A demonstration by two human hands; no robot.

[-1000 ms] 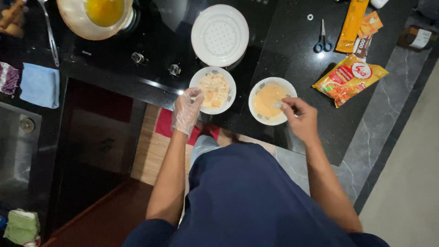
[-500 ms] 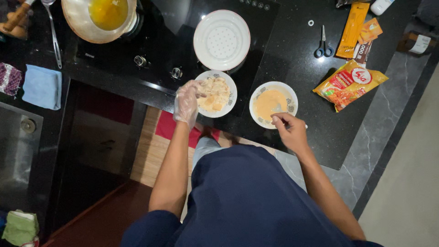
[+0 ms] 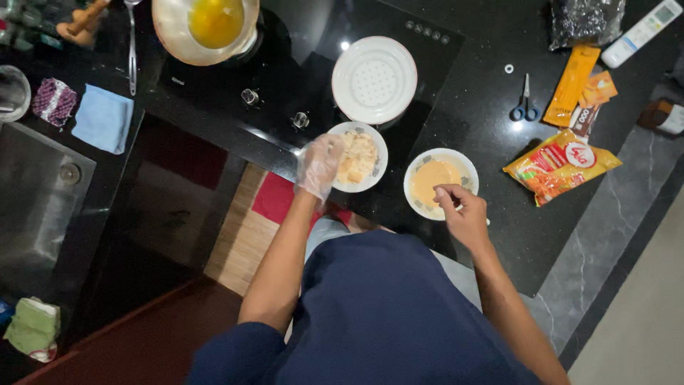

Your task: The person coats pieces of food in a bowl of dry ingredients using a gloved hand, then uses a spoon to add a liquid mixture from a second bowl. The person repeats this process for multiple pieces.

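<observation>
- Two bowls in play on the black counter (image 3: 491, 107): crumb bowl (image 3: 370, 153) with pale coated pieces, batter bowl (image 3: 440, 182) beside it, apart.
- Left hand (image 3: 318, 165) (clear glove) at crumb bowl's rim, loosely curled; contents unclear.
- Right hand (image 3: 464, 215) pinched narrow over batter bowl's near rim.
- White perforated plate (image 3: 375, 80) bare.
- Both bowls near the counter's front edge; free space rightward, toward scissors (image 3: 525, 107).

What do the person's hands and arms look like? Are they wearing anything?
The left hand wears a thin, clear plastic glove, crinkly and see-through. The right hand is bare, with no glove. Both forearms are uncovered; short dark blue sleeves start above the elbows. No watch or rings show.
</observation>
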